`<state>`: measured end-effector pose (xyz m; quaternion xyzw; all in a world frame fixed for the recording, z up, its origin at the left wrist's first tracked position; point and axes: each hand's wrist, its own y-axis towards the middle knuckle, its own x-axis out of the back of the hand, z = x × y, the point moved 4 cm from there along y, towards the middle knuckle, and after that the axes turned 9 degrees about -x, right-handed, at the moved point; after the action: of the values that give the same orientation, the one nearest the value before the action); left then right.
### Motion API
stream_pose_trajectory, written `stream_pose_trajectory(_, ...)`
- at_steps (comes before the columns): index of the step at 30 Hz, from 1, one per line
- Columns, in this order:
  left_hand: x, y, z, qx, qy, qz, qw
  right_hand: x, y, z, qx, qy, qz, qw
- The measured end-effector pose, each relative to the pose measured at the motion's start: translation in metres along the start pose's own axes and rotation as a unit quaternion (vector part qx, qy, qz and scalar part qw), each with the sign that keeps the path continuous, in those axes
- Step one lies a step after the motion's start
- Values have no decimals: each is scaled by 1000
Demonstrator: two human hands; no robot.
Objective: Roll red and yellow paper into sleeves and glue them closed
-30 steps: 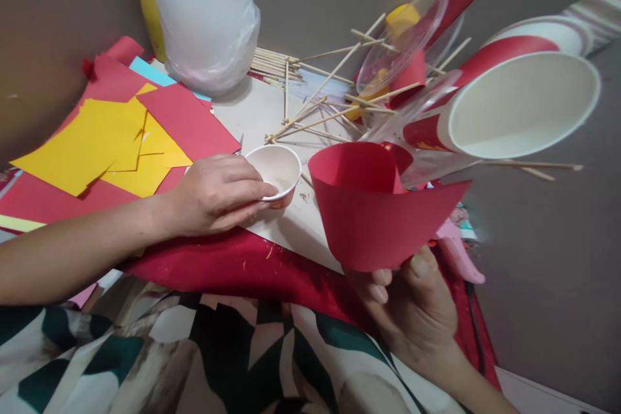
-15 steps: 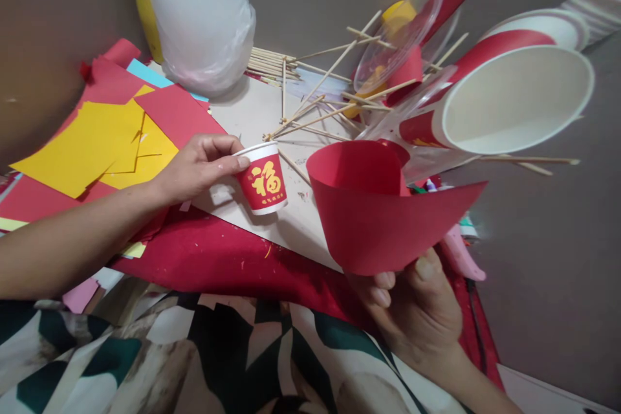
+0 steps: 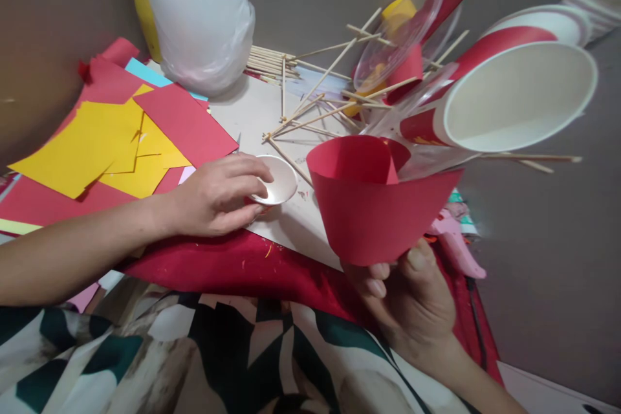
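- Clamping the low edge of the curled red sheet (image 3: 361,223), the thumb and fingers of the right hand (image 3: 417,310) were at the near right. The roll, open at the top with a pointed end to the right, had barely shifted in half a second.
- At the near middle, red cloth (image 3: 208,262) showed in front of a pale board (image 3: 303,236).
- A little farther and to the left, the left hand (image 3: 213,200) had its fingers bent over the rim of the small paper cup (image 3: 285,182), thumb outside, apparently pinching it.
- The cup had just changed most: half a second earlier it was tipped, gold character in view; now its mouth faced up and only a sliver of red wall showed. Whether its base touched the board could not be told.
- Cup and roll were apart, so the turn seemed to be handling only, with nothing joined yet.
- Beyond on the left lay yellow paper (image 3: 92,142); in the far middle, a frame of thin sticks (image 3: 291,121); to the far right, a larger paper cup (image 3: 519,97).
- Farthest, on the left, stood a clear plastic tub (image 3: 194,26).
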<state>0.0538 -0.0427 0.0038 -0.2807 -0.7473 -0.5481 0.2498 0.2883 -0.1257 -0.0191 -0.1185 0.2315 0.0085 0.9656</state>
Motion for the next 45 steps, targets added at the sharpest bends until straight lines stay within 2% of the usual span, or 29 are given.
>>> stream_pose_trajectory(3,0,0,-3,-30,22,-4,999,0,0,-1,-2,-6,-9,1000)
stream_pose_trajectory(12,18,6,-18,-42,38,-67,996,2,1,-1,11,2,12,1000)
stream_pose_trajectory(15,24,7,-26,-8,21,-121,992,0,1,1,28,-10,9,1000)
stream_pose_trajectory(17,30,7,-33,35,0,-174,984,-2,2,2,46,-19,6,999)
stream_pose_trajectory(19,35,11,-40,84,-37,-204,975,-4,2,2,63,-35,3,997)
stream_pose_trajectory(21,39,21,-48,131,-90,-186,970,-3,2,1,76,-58,-3,995)
stream_pose_trajectory(24,36,39,-54,231,-172,-115,951,1,0,0,100,-108,-18,989)
stream_pose_trajectory(27,27,51,-50,353,-249,-67,900,1,-4,4,148,-170,-31,974)
stream_pose_trajectory(30,15,59,-41,432,-327,-64,838,-5,-10,14,211,-240,-36,947)
stream_pose_trajectory(33,7,66,-39,444,-383,-57,808,-13,-13,21,255,-285,-28,924)
stream_pose_trajectory(38,2,67,-39,441,-390,-39,807,-15,-13,25,257,-296,-43,919)
stream_pose_trajectory(45,1,58,-34,430,-382,-15,818,-8,-3,14,138,-223,-58,963)
